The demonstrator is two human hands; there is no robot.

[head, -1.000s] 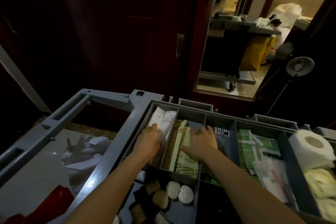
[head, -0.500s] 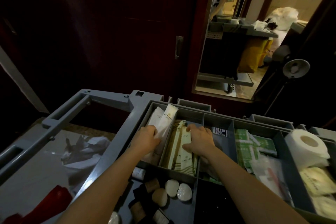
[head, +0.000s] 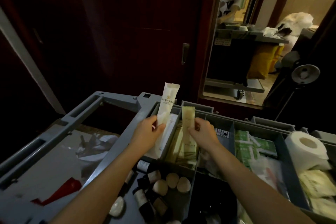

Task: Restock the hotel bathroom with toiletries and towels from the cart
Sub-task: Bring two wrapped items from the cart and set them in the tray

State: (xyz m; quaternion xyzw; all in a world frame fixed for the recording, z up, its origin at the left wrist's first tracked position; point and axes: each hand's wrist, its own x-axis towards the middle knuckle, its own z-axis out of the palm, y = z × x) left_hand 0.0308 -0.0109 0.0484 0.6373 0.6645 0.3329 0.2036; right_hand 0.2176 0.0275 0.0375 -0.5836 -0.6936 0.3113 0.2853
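Two packets are in our grip, the left hand (head: pixel 148 132) pinching a white packet (head: pixel 168 103) and the right hand (head: pixel 201 131) a pale yellow packet (head: pixel 188 118), both held upright just above their compartments in the grey cart (head: pixel 116 100), so we judge restocking barely begun, with no towels or bathroom in sight.

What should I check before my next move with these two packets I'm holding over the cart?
1. Left hand grips white packet: ok.
2. Right hand pinches yellowish packet: ok.
3. Packets' lower ends clear of cart tray: cannot tell.
4. Packet contents readable: cannot tell, print too small.
5. Towels collected: not ok, hands hold only packets.
6. A hand free for the toilet roll: not ok.
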